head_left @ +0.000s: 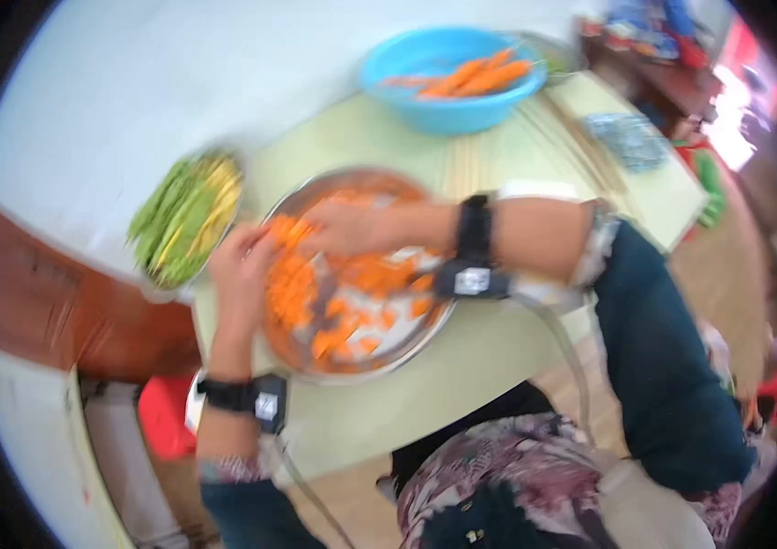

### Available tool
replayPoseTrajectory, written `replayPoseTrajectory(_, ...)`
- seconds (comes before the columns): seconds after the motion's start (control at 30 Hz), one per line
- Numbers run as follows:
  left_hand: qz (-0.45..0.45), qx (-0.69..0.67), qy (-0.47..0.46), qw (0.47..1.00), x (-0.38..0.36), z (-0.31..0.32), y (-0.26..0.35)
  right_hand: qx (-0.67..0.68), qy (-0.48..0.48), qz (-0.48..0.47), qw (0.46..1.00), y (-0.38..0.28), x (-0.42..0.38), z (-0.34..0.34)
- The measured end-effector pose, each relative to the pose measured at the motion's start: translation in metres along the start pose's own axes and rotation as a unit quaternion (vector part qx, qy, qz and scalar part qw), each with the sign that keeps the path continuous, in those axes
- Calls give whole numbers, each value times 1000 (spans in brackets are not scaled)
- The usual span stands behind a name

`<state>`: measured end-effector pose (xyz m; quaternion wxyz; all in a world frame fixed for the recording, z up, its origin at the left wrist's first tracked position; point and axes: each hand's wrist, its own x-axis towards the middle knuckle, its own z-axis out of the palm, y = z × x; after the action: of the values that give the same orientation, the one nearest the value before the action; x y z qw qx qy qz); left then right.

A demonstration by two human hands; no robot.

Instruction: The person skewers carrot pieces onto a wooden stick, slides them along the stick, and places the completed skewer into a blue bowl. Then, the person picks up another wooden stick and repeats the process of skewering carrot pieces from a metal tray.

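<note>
Neighbouring carrot pieces (289, 291): beans (178, 212), basin (452, 117).

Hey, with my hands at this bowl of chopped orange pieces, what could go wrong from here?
The orange pieces heap up near the left side of the metal bowl, by the left hand, so some might spill. The cable from the device at the right hand's wrist could snag. The green pods lie close to the left hand; a knock might scatter them.
</note>
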<state>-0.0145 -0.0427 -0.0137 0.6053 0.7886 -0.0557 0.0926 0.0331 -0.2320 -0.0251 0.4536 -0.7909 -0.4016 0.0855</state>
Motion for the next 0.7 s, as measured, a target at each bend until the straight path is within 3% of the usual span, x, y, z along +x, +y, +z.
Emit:
replayPoseTrajectory(0.03, -25, -11, 2, 1000, 2, -3, -5, 83, -4, -42, 996, -1, -3, -3)
replayPoseTrajectory(0.07, -29, -12, 11, 999, 2, -1, 1, 53, 5, -92, 994, -2, -2, -6)
replayPoseTrajectory(0.1, -13, -3, 12, 1000, 1, -1, 5, 64, 8, -53, 996, -13, -8, -11)
replayPoseTrajectory(0.2, 9, 4, 20, 1000, -2, -2, 20, 39, 94, -95, 990, 3, 4, -4)
replayPoseTrajectory(0.27, 35, 62, 1, 997, 1, -10, 9, 47, 88, 21, 995, -2, 1, -13)
replayPoseTrajectory(0.3, 47, 124, -4, 991, 3, -13, 3, 35, 98, 23, 994, 2, 3, -14)
replayPoseTrajectory(0.33, 56, 118, -8, 991, 3, -14, -1, -12, 135, -42, 990, 10, 6, -14)
replayPoseTrajectory(0.37, 116, 224, -70, 965, 3, -15, -6, -57, 168, -105, 979, 19, 9, -11)
replayPoseTrajectory(0.4, 174, 327, -128, 920, 2, -15, -11, -64, 170, -103, 978, 22, 10, -9)
replayPoseTrajectory(0.43, 180, 321, -129, 921, 1, -14, -16, -72, 175, -115, 975, 24, 10, -9)
replayPoseTrajectory(0.5, 305, 412, -205, 834, -1, -10, -26, -89, 181, -126, 971, 25, 12, -5)
replayPoseTrajectory(0.6, 253, 445, -192, 837, -1, -2, -28, -126, 169, -102, 972, 29, 12, -6)
replayPoseTrajectory(0.7, 227, 471, -181, 833, -7, 3, -13, -124, 200, -149, 960, 29, 11, -8)
